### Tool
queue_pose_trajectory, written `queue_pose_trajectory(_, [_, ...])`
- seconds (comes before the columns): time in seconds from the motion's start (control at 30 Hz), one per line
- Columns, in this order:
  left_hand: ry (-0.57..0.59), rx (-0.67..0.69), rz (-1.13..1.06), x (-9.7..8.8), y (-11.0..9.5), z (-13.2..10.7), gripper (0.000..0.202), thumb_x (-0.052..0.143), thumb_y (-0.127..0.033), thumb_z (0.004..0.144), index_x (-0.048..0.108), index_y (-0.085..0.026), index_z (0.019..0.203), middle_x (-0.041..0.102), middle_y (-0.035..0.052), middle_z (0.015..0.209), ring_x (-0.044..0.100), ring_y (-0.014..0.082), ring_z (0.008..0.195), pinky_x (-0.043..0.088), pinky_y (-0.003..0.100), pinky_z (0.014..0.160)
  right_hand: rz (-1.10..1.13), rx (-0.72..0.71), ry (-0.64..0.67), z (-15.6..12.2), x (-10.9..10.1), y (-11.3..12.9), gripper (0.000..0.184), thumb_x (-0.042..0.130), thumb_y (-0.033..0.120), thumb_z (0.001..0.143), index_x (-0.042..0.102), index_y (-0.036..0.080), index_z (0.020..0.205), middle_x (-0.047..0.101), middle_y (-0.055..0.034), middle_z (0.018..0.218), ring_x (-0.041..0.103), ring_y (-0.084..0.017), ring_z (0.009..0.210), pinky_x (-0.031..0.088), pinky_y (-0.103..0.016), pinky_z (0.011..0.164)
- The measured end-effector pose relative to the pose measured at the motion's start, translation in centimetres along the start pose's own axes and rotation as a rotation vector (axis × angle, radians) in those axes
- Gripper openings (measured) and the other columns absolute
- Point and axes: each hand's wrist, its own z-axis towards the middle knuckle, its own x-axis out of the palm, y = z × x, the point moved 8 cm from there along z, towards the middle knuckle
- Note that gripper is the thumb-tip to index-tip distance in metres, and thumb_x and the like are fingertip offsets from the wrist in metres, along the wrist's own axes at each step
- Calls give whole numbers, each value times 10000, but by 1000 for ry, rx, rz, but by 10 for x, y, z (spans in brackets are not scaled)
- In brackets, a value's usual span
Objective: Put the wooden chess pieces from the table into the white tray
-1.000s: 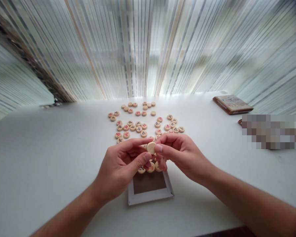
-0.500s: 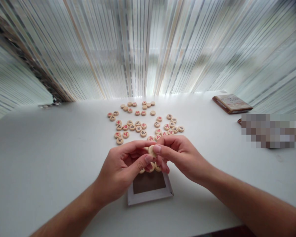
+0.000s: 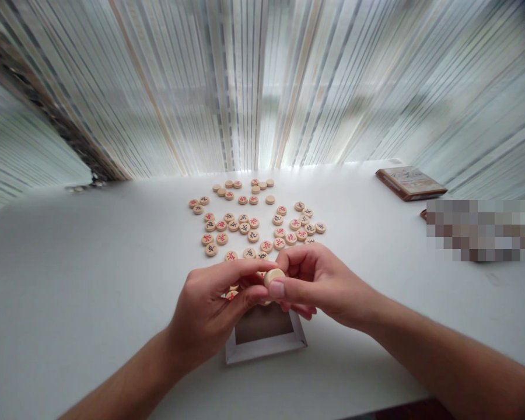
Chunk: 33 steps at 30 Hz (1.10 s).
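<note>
A round wooden Chinese chess piece (image 3: 275, 276) is held up between my two hands, its plain side toward me. My right hand (image 3: 317, 280) pinches it with thumb and fingers. From the other side, the thumb and forefinger of my left hand (image 3: 221, 297) close on its edge. Below them lies a shallow white-rimmed box (image 3: 266, 349) with a brown bottom. Pieces sit at the box's far end, partly hidden by my fingers; one with a red character (image 3: 231, 296) shows beside my left hand.
Many loose Chinese chess pieces (image 3: 244, 228) with red or black characters spread over the white table (image 3: 114, 280) beyond my hands, some plain side up. A flat brown-edged box (image 3: 411, 183) lies at the back right, near a blurred-out item (image 3: 476, 230). Striped curtains (image 3: 262, 87) hang behind.
The held piece has come slightly lower and turned, showing more of its plain face. Both hands shifted a little, and more pieces behind them have come into view.
</note>
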Motion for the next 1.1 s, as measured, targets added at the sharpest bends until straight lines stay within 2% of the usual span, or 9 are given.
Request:
queue_pose_trajectory(0.13, [21, 69, 66, 2, -8, 0, 222, 806, -119, 956, 849, -215, 1152, 865, 15, 860, 784, 134, 716, 623, 196, 745, -31, -35, 33, -1, 3, 3, 394, 956, 404, 803, 677, 150, 686, 675, 8, 579, 483, -55, 421, 367, -174, 424])
queue_pose_trajectory(0.27, [56, 64, 43, 4, -7, 1, 220, 785, -129, 975, 844, -215, 1169, 859, 16, 831, 778, 135, 690, 625, 200, 731, -61, -45, 8, -2, 0, 3, 417, 881, 464, 873, 685, 148, 684, 687, -17, 598, 518, -75, 428, 367, -188, 421])
queue_pose_trajectory(0.43, [66, 23, 21, 5, -5, 1, 217, 782, -170, 990, 848, -213, 1192, 844, 21, 787, 769, 139, 667, 626, 204, 707, -63, -49, 5, -1, -1, 1, 494, 808, 573, 916, 700, 145, 694, 684, -26, 598, 530, -87, 429, 347, -200, 414])
queue_pose_trajectory(0.63, [30, 81, 68, 4, -9, 1, 237, 809, -227, 985, 865, -264, 1213, 843, 18, 790, 763, 143, 673, 632, 222, 729, -67, -75, 7, -1, -3, 2, 488, 806, 569, 923, 721, 136, 714, 682, -23, 599, 513, -80, 421, 332, -205, 410])
queue_pose_trajectory(0.83, [-1, 134, 128, 2, -10, 0, 371, 821, -149, 960, 844, -340, 1277, 853, -6, 851, 770, 125, 709, 615, 190, 735, -75, -81, 14, -2, -2, 4, 404, 900, 452, 867, 689, 152, 699, 687, -10, 601, 507, -73, 437, 377, -194, 437])
queue_pose_trajectory(1.0, [11, 174, 180, 2, -11, -4, 331, 809, -122, 961, 840, -284, 1248, 875, 9, 924, 793, 138, 746, 626, 200, 763, -76, -56, 37, -3, 2, 4, 427, 972, 439, 790, 662, 161, 698, 659, 13, 589, 494, -68, 452, 389, -185, 443])
queue_pose_trajectory(1.1, [19, 196, 221, 2, -12, -6, 259, 780, -174, 994, 833, -255, 1234, 879, 27, 929, 807, 162, 756, 638, 221, 756, -67, -12, 38, -3, 2, 1, 470, 1012, 449, 729, 643, 163, 677, 656, 13, 590, 493, -69, 467, 374, -186, 445])
